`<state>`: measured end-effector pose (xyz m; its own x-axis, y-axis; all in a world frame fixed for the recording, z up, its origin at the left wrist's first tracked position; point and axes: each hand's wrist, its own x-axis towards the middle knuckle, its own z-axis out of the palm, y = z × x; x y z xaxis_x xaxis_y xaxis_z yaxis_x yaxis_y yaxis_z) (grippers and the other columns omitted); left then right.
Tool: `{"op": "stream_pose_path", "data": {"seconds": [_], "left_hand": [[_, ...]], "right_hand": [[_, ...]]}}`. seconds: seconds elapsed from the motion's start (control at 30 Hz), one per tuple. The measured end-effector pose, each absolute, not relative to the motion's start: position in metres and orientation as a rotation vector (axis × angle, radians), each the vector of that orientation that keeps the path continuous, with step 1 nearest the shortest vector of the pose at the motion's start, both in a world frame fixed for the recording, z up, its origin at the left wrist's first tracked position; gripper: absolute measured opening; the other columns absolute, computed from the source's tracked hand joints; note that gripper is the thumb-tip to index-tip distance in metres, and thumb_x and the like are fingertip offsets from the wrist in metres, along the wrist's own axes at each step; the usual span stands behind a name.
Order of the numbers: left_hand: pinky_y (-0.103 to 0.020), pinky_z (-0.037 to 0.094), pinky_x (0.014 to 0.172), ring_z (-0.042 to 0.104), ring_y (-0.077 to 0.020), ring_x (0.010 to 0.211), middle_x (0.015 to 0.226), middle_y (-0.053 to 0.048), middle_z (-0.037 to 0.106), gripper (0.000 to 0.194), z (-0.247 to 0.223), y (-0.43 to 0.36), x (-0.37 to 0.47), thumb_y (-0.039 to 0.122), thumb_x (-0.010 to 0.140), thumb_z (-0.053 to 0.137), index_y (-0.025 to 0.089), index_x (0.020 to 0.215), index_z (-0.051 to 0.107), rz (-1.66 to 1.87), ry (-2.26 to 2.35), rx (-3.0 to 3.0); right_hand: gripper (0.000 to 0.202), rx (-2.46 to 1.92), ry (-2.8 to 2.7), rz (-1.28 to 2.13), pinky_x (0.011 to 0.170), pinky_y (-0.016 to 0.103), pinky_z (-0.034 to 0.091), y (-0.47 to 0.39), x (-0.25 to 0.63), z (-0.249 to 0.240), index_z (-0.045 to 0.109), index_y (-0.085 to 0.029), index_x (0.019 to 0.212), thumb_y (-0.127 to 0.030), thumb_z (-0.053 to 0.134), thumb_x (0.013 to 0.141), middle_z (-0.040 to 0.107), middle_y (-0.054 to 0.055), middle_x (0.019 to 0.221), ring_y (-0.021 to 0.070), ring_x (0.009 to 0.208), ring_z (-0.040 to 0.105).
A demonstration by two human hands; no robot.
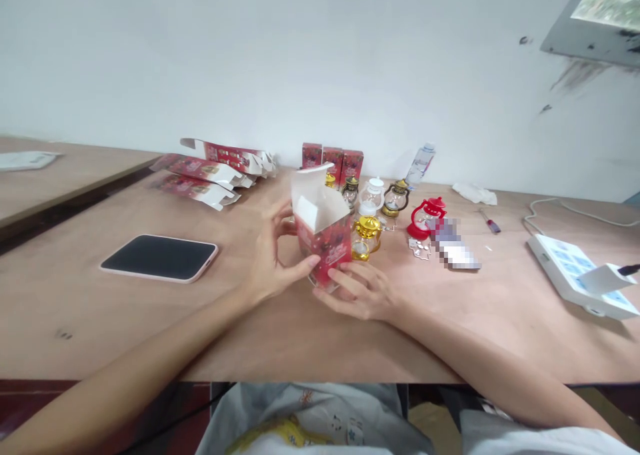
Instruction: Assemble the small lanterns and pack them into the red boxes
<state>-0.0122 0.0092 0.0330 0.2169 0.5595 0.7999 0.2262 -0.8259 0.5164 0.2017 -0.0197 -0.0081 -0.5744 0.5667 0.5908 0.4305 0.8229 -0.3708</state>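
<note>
A red printed cardboard box point(325, 242) stands tilted between my hands, its white top flaps raised. My left hand point(277, 252) grips its left side, thumb across the front. Against the lower right front and bottom, my right hand point(363, 290) closes its fingers on the same box. Just behind it are small lanterns: a gold lantern point(367, 232), a white lantern point(372, 192), a bronze lantern point(397, 198) and, farther right, a red lantern point(428, 216). The inside of the box is mostly hidden by its flaps.
Flattened red boxes point(210, 175) lie at the back left, and closed red boxes point(333, 156) stand by the wall. A phone point(160, 258) lies left. To the right are a clear bottle point(421, 165), a screwdriver point(490, 222), a tissue point(475, 194) and a power strip point(575, 275).
</note>
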Motion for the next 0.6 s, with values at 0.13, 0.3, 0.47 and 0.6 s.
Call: {"op": "stream_pose_path", "data": {"seconds": [0.13, 0.3, 0.47, 0.6], "left_hand": [[-0.033, 0.056, 0.074, 0.063, -0.0168, 0.089, 0.121, -0.009, 0.05, 0.08, 0.033, 0.006, -0.013, 0.026, 0.075, 0.067, 0.031, 0.139, 0.019, 1.624, 0.774, 2.215], [-0.031, 0.059, 0.069, 0.059, -0.0168, 0.089, 0.117, -0.008, 0.047, 0.075, 0.034, 0.007, -0.016, 0.02, 0.07, 0.064, 0.031, 0.137, 0.032, 1.561, 0.781, 2.326], [-0.028, 0.06, 0.062, 0.054, -0.0147, 0.082, 0.109, -0.008, 0.045, 0.075, 0.037, 0.007, -0.016, 0.02, 0.068, 0.062, 0.026, 0.138, 0.035, 1.445, 0.882, 2.407], [-0.031, 0.061, 0.062, 0.057, -0.0185, 0.085, 0.115, -0.01, 0.046, 0.077, 0.032, 0.011, -0.016, 0.022, 0.068, 0.065, 0.029, 0.137, 0.033, 1.461, 0.917, 2.4]], "right_hand": [[0.043, -0.642, -2.335, 0.136, 0.111, 0.049, 0.039, -0.016, 0.2, -0.007, 0.06, -0.05, 0.114, -0.021, 0.064, 0.083, 0.068, -0.006, 0.114, 0.0184, 0.111, 0.06], [0.051, -0.834, -1.845, -0.289, 0.111, 0.061, 0.03, -0.01, 0.208, -0.011, 0.054, -0.043, 0.121, -0.022, 0.069, 0.077, 0.043, 0.003, 0.139, 0.0303, 0.135, 0.037], [0.062, -1.105, -1.745, -0.052, 0.107, 0.06, 0.033, 0.007, 0.219, -0.01, 0.034, -0.031, 0.137, -0.029, 0.062, 0.082, 0.031, 0.011, 0.147, 0.0326, 0.138, 0.031], [0.062, -1.119, -1.775, 0.177, 0.1, 0.049, 0.045, 0.016, 0.225, -0.011, 0.035, -0.029, 0.138, -0.033, 0.063, 0.083, 0.052, 0.009, 0.133, 0.0267, 0.122, 0.052]]}}
